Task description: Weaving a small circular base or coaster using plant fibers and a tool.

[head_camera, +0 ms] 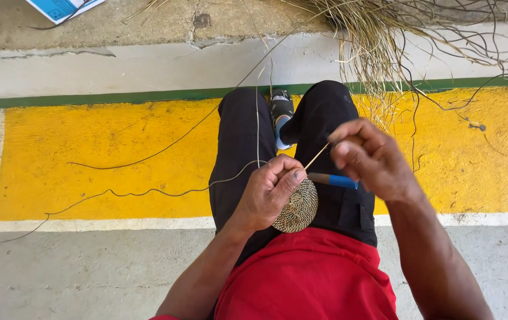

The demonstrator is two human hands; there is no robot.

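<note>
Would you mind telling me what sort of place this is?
Probably an outdoor paved spot used for hand weaving: painted concrete floor, a loose fibre bundle, and a coiled woven disc held in the left hand.

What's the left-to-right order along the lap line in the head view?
Loose dark strand on the yellow floor → left hand → round woven disc → blue-handled tool → right hand.
</note>
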